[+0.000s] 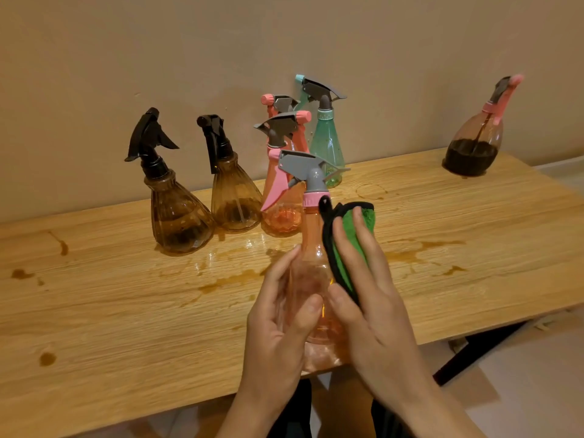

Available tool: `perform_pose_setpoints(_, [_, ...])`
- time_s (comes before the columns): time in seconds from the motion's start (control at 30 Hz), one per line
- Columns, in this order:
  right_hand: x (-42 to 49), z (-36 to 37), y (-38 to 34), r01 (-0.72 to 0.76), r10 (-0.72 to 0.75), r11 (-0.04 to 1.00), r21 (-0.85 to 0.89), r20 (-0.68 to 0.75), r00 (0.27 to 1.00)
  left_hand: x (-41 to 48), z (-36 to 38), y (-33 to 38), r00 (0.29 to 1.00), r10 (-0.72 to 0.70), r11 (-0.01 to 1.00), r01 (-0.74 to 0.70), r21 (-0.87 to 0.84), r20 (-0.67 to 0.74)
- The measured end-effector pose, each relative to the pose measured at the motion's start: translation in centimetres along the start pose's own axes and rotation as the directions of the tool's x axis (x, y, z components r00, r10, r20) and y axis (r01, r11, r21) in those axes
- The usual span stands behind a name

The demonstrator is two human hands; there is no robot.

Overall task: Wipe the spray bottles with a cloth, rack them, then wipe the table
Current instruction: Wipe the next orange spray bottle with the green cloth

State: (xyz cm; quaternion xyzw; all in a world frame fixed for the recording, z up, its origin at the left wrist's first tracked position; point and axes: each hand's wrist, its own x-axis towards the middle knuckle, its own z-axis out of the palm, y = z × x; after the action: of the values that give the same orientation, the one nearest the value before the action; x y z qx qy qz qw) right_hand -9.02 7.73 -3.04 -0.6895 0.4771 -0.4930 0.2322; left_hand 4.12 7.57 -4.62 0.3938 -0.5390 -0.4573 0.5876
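Wooden table (94, 311), brown puddles (227, 281) mid-surface. Left hand (278, 327) grips pink bottle (311, 248) above near edge; right hand (376, 314), fingers (363, 235) straight, presses green cloth (352, 257) on it. Bottle cluster (234, 197) behind.

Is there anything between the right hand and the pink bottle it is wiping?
Yes: the green cloth lies between the right hand and the pink bottle, pressed against its side. The left hand grips the bottle directly. No rack is in view.
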Motion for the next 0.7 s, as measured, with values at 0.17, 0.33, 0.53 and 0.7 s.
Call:
perform_pose_setpoints(0.17, [-2.7, 1.4, 0.6, 0.007, -0.007, 1.000, -0.001, -0.044, 0.999, 0.0, -0.2, -0.2, 0.998, 0.010, 1.000, -0.011, -0.016, -0.054])
perform_pose_setpoints(0.33, [-0.8, -0.2, 0.6, -0.016, 0.019, 0.999, 0.042, -0.072, 0.997, -0.2, -0.1, 0.3, 0.999, -0.009, 1.000, 0.010, -0.023, 0.046])
perform_pose_setpoints(0.53, [-2.7, 1.2, 0.4, 0.011, -0.010, 0.999, 0.032, -0.037, 0.999, -0.1, 0.0, 0.1, 0.996, -0.059, 0.992, 0.050, -0.116, -0.074])
perform_pose_setpoints(0.7, [-2.1, 0.7, 0.1, -0.038, 0.044, 0.994, 0.103, -0.057, 0.997, 0.0, -0.2, 0.2, 0.999, -0.022, 0.996, 0.019, -0.089, -0.032])
